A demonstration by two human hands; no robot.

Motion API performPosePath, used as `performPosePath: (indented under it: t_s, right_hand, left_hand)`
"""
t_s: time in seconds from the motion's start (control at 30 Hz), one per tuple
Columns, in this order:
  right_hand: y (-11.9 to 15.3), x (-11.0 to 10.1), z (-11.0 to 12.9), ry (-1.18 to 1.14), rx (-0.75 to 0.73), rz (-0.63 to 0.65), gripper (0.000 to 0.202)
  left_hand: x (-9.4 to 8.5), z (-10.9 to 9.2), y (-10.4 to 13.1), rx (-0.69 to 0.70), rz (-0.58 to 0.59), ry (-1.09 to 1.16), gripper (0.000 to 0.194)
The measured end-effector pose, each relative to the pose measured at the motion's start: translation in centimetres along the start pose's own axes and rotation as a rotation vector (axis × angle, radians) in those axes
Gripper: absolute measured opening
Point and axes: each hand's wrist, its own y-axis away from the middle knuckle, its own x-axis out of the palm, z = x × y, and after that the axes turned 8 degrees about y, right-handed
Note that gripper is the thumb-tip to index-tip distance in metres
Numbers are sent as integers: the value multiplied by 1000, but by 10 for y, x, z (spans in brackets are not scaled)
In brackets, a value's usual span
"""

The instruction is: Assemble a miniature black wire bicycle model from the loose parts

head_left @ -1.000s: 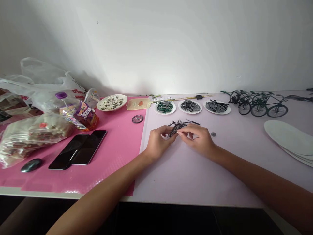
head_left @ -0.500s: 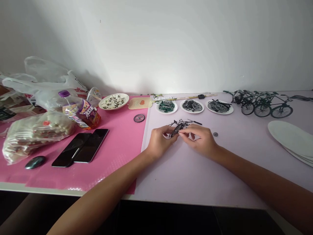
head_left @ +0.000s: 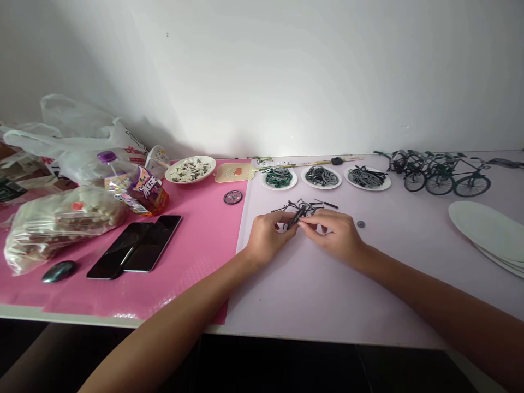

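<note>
Near the middle of the table, my left hand [head_left: 267, 236] is closed on a dark miniature bicycle assembly [head_left: 295, 216], whose thin parts stick out beyond the fingers. My right hand [head_left: 333, 232] pinches at the near side of the same piece, thumb and forefinger together. Whatever small part sits between those fingertips is too small to make out. A small dark screwdriver [head_left: 328, 204] lies just behind the right hand. To the right of that hand is a small grey disc [head_left: 361, 224]. One loose spoked wheel [head_left: 233, 197] rests on the pink mat.
Three plates of parts [head_left: 279, 188] stand along the back, with assembled miniature bicycles [head_left: 470, 184] to their right. White plates [head_left: 483, 232] are stacked at right. Phones [head_left: 153, 243], a bottle [head_left: 137, 191], bags [head_left: 61, 218] and a dish of pieces [head_left: 190, 169] occupy the left.
The bicycle assembly has tilted slightly in my hands, and more of its thin left end shows. My right fingertips have shifted a little against it.
</note>
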Motion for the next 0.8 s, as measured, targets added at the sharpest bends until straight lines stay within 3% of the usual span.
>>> performPosePath:
  t_s: [0.8]
  right_hand:
    - [-2, -1, -5, -35, 29, -15, 11]
  left_hand:
    - [0, -2, -3, 33, 31, -1, 17]
